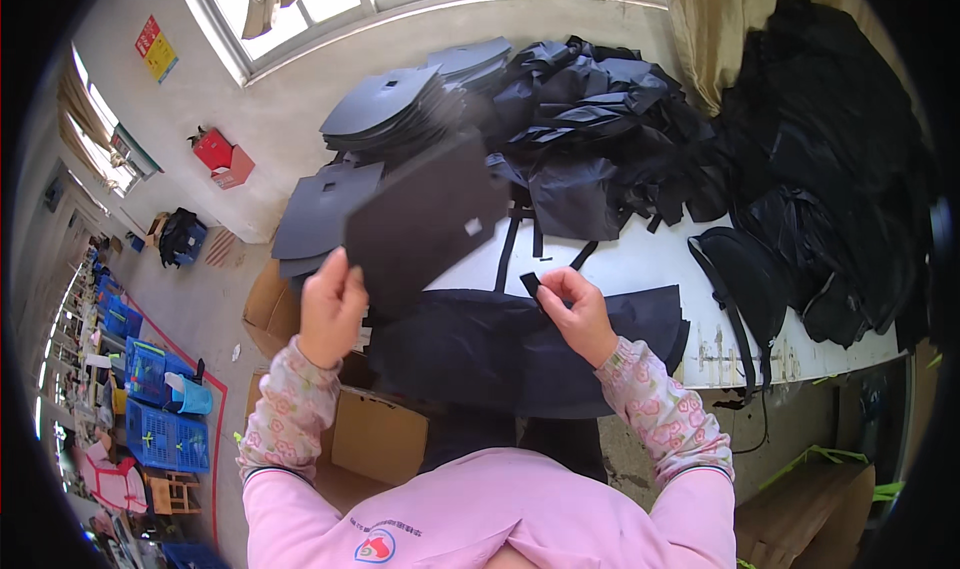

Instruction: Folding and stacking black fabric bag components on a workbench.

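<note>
My left hand is closed on the lower left edge of a dark, stiff panel with a small square hole. The panel is tilted and slightly blurred. My right hand pinches a short black strip between thumb and fingertips; whether it continues behind the fingers is hidden. Below both hands, a black fabric piece hangs over the near edge of the white table. Further black straps lie on the tabletop between the panel and my right hand.
Stacks of grey panels stand at the back left, with more panels nearer. Black fabric pieces are heaped at the back. On the right are a black strapped piece and a tall dark pile. Cardboard boxes stand below the table.
</note>
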Action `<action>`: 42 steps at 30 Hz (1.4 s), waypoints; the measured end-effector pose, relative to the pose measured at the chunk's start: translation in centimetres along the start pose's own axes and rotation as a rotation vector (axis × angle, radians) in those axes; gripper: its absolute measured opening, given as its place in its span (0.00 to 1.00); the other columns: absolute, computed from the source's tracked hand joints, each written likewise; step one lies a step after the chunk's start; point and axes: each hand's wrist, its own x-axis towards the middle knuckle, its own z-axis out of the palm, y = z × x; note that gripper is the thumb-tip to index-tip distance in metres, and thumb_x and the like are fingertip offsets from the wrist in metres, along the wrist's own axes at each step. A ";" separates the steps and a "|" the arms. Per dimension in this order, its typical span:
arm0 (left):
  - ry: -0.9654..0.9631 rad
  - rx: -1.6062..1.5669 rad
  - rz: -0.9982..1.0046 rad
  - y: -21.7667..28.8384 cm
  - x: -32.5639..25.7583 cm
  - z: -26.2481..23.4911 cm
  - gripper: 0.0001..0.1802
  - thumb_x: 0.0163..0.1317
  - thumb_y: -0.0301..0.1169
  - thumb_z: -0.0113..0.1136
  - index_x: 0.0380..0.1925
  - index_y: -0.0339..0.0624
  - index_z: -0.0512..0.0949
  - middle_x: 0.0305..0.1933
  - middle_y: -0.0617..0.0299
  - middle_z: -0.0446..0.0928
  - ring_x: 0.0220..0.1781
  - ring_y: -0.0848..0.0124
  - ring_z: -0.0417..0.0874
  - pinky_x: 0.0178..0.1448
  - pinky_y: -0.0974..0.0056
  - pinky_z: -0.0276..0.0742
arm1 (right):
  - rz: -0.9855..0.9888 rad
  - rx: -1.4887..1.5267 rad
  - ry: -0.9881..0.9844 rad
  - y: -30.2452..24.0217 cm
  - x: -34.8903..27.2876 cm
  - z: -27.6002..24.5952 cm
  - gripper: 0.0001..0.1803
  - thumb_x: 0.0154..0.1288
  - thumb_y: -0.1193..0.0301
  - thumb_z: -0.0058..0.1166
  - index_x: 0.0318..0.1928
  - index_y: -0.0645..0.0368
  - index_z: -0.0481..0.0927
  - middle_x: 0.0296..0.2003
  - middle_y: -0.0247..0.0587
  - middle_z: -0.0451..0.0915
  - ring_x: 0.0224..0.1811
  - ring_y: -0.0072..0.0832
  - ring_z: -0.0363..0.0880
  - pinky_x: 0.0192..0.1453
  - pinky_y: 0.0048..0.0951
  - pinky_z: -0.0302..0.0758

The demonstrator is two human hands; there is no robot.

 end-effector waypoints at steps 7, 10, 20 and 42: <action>-0.301 -0.083 0.143 1.3 -3.4 4.7 0.21 0.65 0.18 0.50 0.58 0.32 0.75 0.35 0.53 0.80 0.26 0.71 0.77 0.36 0.69 0.75 | 0.050 0.047 0.044 -0.2 -0.3 0.8 0.05 0.65 0.76 0.60 0.39 0.64 0.80 0.29 0.32 0.82 0.30 0.16 0.77 0.39 0.21 0.75; -0.626 -0.249 0.326 1.1 -2.7 5.3 0.24 0.62 0.20 0.58 0.60 0.36 0.75 0.56 0.47 0.80 0.38 0.66 0.82 0.47 0.65 0.79 | -0.072 -0.031 0.026 1.7 -0.4 -0.4 0.09 0.65 0.74 0.62 0.43 0.64 0.81 0.31 0.32 0.83 0.31 0.17 0.78 0.40 0.21 0.76; -0.233 -0.304 0.121 -0.3 -3.2 13.1 0.15 0.55 0.18 0.68 0.44 0.37 0.81 0.43 0.57 0.79 0.33 0.68 0.82 0.38 0.68 0.79 | 0.008 0.146 -0.297 -0.8 -0.8 -0.1 0.07 0.67 0.70 0.62 0.39 0.61 0.85 0.34 0.29 0.72 0.33 0.16 0.70 0.36 0.19 0.69; 0.512 -0.609 -0.396 -9.0 -4.5 -3.8 0.05 0.69 0.27 0.58 0.33 0.47 0.73 0.28 0.69 0.75 0.23 0.77 0.77 0.30 0.73 0.74 | 0.368 -0.536 -0.602 4.3 3.5 -12.5 0.25 0.59 0.73 0.66 0.57 0.58 0.75 0.34 0.38 0.79 0.38 0.28 0.78 0.47 0.31 0.75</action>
